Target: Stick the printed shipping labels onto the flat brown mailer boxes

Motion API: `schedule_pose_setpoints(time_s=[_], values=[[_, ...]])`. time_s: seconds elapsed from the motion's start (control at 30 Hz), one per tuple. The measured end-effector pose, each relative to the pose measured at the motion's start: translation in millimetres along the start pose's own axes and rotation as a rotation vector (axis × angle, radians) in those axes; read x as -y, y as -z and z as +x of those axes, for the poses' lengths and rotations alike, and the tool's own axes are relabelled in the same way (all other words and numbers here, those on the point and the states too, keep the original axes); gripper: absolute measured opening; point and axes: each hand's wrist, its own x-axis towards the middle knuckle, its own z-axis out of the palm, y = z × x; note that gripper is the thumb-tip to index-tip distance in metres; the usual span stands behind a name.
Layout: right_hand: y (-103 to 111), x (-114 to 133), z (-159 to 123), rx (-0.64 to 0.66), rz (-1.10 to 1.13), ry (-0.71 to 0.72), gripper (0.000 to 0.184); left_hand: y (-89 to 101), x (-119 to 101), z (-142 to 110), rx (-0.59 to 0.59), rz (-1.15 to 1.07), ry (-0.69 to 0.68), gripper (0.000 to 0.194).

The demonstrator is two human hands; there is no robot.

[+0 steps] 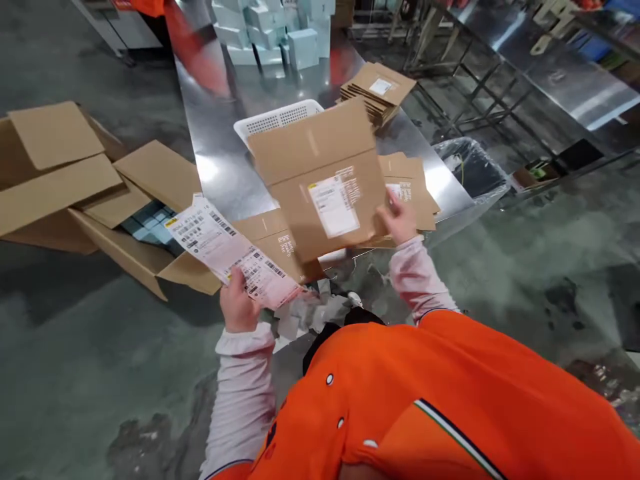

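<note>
My left hand (239, 305) is closed on a strip of printed shipping labels (225, 247) with barcodes, thumb on top. In my right hand (400, 219) is a flat brown cardboard mailer (320, 160), gripped at its right edge and tilted above the front of the table. A white address label (333, 205) sits on the mailer's lower panel, beside white printed words. Under the strip and the held mailer, another flat cardboard mailer (267, 230) shows in part. Right of my right hand lie more labelled mailers (413, 180), partly covered.
On the metal table (215, 147) stand a white perforated basket (277, 119), a stack of mailers (377, 87) and several pale blue boxes (303, 50). Open cartons (115, 253) stand at the left. A bin with a clear liner (473, 167) is at the right; paper scraps (310, 313) lie below the table edge.
</note>
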Motion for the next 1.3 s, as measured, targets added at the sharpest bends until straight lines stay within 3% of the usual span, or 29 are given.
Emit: schedule_pose_setpoints(time_s=[0.07,0.13,0.2,0.27,0.3,0.37,0.47,0.53,0.6,0.77,0.93,1.07,1.2,1.3], values=[[50,-1,25,-0.061,-0.191,-0.085,0.07,-8.5,2,-16,0.036,0.022,0.005,0.036],[58,7,28,-0.113,-0.365,-0.155,0.071,-17.1,11,-31,0.069,0.022,0.024,0.04],[24,20,8,0.04,-0.366,-0.165,0.071,-25.3,22,-45,0.1,0.028,0.047,0.044],[-36,36,-28,0.423,-0.148,-0.128,0.064,-30.2,31,-58,0.148,0.068,0.077,0.045],[-66,43,-50,0.541,-0.009,-0.109,0.06,-30.6,33,-63,0.186,0.111,0.094,0.044],[-114,55,-91,0.661,0.155,-0.097,0.054,-27.3,33,-71,0.257,0.213,0.107,0.042],[-146,62,-130,0.756,0.239,-0.105,0.052,-15.7,26,-72,0.188,0.242,0.081,0.043],[-152,62,-135,0.826,0.279,-0.114,0.054,-7.4,23,-69,0.068,0.199,0.083,0.043],[-158,63,-127,0.876,0.302,-0.126,0.056,-0.6,24,-66,0.019,0.204,0.105,0.042],[-179,70,-96,0.872,0.103,-0.022,0.037,6.2,47,-63,0.021,0.181,0.136,0.039],[-207,56,-90,0.815,-0.048,-0.038,0.025,8.8,85,-45,-0.165,0.136,0.142,0.041],[-250,32,-73,0.698,-0.152,0.034,0.015,22.2,116,-31,-0.081,0.075,0.282,0.049],[-290,13,-46,0.577,-0.414,0.022,0.021,46.7,136,-55,-0.066,0.08,0.475,0.06],[-310,6,-33,0.583,-0.558,0.036,0.052,66.7,132,-94,-0.013,0.121,0.592,0.06]])
